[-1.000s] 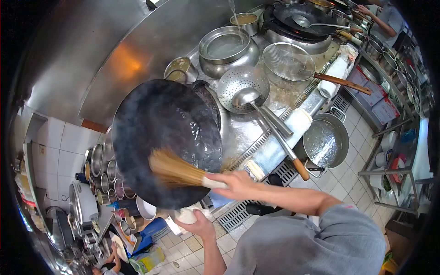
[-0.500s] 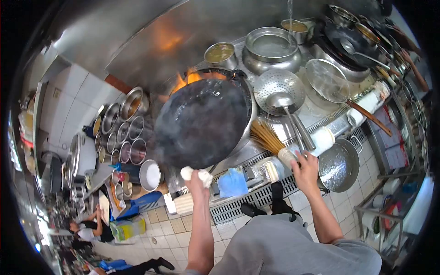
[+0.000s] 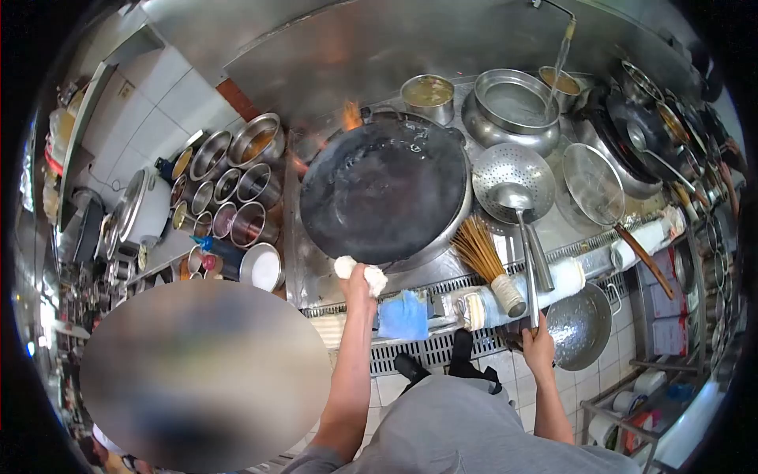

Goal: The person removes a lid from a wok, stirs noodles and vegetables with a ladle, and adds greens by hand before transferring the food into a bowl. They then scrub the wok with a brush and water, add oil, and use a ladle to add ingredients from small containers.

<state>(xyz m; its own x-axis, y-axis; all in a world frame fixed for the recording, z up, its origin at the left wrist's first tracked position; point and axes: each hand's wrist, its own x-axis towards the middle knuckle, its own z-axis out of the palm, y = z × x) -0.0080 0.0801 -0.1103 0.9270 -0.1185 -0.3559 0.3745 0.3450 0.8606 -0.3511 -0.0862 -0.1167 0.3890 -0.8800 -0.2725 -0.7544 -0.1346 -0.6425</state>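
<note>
My left hand [image 3: 360, 288] is closed on a bunched white cloth [image 3: 371, 276] at the near rim of a black wok [image 3: 383, 186]. Thin smoke hangs over the wok, and a flame shows behind its left side. My right hand [image 3: 538, 344] is closed round the lower end of the handle of a metal ladle [image 3: 512, 196]. The ladle's bowl rests in a round perforated strainer [image 3: 525, 167], whose own handle lies beside the ladle's. A bamboo brush [image 3: 478, 249] with a wrapped handle lies left of the ladle handle.
Water runs from a tap [image 3: 570, 28] into a steel pot [image 3: 512, 103]. A wire skimmer [image 3: 594, 183] lies to the right, above a deep pan [image 3: 580, 328]. Metal containers [image 3: 251, 224] stand at the left. A blurred oval covers the lower left.
My right hand has moved from beside the brush handle down to the ladle handle and closed on it. The view has shifted, and the flame behind the wok looks smaller.
</note>
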